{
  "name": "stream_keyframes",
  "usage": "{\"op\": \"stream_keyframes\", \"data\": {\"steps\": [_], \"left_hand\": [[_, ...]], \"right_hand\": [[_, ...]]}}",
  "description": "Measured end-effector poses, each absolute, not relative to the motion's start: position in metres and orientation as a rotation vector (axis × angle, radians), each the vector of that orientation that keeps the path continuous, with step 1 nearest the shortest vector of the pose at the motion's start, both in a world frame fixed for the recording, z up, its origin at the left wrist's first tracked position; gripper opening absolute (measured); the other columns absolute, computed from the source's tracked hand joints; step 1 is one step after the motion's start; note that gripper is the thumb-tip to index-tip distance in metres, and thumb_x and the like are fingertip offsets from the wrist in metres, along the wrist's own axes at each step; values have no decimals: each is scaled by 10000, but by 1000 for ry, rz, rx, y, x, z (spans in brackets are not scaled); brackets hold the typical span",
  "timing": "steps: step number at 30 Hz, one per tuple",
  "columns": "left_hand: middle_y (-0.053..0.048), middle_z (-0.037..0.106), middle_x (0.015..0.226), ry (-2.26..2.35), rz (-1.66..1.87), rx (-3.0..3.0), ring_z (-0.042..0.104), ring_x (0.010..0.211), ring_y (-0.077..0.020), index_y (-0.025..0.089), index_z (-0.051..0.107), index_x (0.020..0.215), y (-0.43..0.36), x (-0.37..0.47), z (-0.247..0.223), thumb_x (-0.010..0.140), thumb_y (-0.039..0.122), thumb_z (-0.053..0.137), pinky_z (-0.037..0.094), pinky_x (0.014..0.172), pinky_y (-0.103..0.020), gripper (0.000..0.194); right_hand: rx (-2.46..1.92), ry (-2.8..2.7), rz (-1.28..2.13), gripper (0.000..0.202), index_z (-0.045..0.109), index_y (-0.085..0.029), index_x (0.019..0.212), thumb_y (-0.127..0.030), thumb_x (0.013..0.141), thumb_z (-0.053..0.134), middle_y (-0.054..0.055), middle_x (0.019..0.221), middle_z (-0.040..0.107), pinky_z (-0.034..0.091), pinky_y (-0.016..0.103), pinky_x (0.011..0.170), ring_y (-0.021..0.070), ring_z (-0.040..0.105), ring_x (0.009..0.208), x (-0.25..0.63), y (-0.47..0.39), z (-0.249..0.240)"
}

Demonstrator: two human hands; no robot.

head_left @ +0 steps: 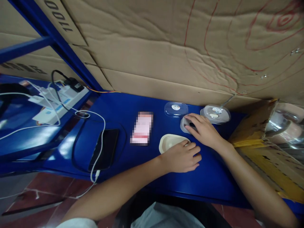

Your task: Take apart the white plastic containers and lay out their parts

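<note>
My left hand [181,157] lies palm down over the near right side of a shallow cream plastic dish [165,144], its fingers curled at the rim. The hand covers part of the dish, and its thumb is hidden. Farther right, my right hand [203,128] has its thumb and fingers on a small whitish roll [183,126] with a dark hole in its middle. Behind the roll lies a clear lid [176,110] with a round white sticker. A second clear lid or container [219,115], also with a round sticker, rests behind my right hand.
A phone with a blurred pink screen [142,128] lies left of the dish. Another dark phone [104,148] has a white cable [103,136] over it. A power strip [61,104] sits far left. Cardboard [142,47] walls the back; an open carton [258,133] stands right.
</note>
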State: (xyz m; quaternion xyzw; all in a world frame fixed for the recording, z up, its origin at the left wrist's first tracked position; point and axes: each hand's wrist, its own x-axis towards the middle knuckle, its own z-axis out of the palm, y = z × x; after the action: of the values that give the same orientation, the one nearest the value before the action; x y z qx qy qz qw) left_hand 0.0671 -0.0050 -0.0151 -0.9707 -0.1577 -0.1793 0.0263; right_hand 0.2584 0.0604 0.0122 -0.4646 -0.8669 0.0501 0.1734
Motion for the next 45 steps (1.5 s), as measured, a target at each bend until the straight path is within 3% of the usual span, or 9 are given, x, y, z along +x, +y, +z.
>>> {"op": "stream_keyframes", "data": {"steps": [8, 13, 25, 32, 39, 45], "left_hand": [[-70, 678, 1040, -408, -590, -3005, 643, 955, -222, 173, 691, 1045, -3, 57, -7, 1035, 264, 579, 426, 806, -379, 145], [-75, 673, 1061, -394, -602, -3025, 653, 985, -226, 172, 692, 1063, -8, 58, -8, 1031, 267, 580, 445, 857, -381, 151], [-114, 657, 1284, -372, -652, -3048, 620, 1281, -274, 180, 690, 1173, -7, 55, -17, 1027, 257, 576, 445, 1053, -396, 200], [-109, 669, 1297, -413, -621, -3070, 642, 1209, -259, 196, 690, 1157, -6, 55, -16, 1027, 289, 594, 453, 1034, -401, 186], [-116, 673, 1217, -412, -657, -3143, 659, 1162, -269, 176, 703, 1092, -3, 56, -16, 1008, 283, 626, 473, 997, -412, 156], [-117, 678, 1195, -412, -692, -3132, 662, 1146, -266, 176, 709, 1053, -3, 57, -20, 1013, 281, 625, 477, 967, -411, 141]], "right_hand": [[-1321, -2427, 81, 447, 574, -245, 1473, -443, 1098, 434, 145, 1505, 599, 474, 583, 1137, 351, 579, 1372, 250, 68, -5], [-1321, -2419, 124, 435, 593, -228, 1451, -436, 1091, 464, 143, 1480, 619, 479, 553, 1136, 337, 591, 1350, 247, 69, 2], [-1136, -2569, 197, 450, 579, -209, 1479, -415, 1087, 499, 151, 1532, 588, 450, 541, 1166, 326, 537, 1435, 206, 99, 17], [-992, -2680, 225, 407, 619, -195, 1458, -321, 1097, 480, 141, 1450, 656, 440, 524, 1146, 313, 579, 1363, 167, 128, 21], [-1050, -2796, 125, 542, 552, -152, 1547, -456, 1105, 475, 191, 1569, 548, 403, 532, 1174, 360, 493, 1440, 121, 126, 9], [-954, -2825, 136, 465, 639, -202, 1478, -433, 1103, 490, 188, 1589, 522, 421, 543, 1151, 361, 489, 1438, 124, 122, 8]]}}
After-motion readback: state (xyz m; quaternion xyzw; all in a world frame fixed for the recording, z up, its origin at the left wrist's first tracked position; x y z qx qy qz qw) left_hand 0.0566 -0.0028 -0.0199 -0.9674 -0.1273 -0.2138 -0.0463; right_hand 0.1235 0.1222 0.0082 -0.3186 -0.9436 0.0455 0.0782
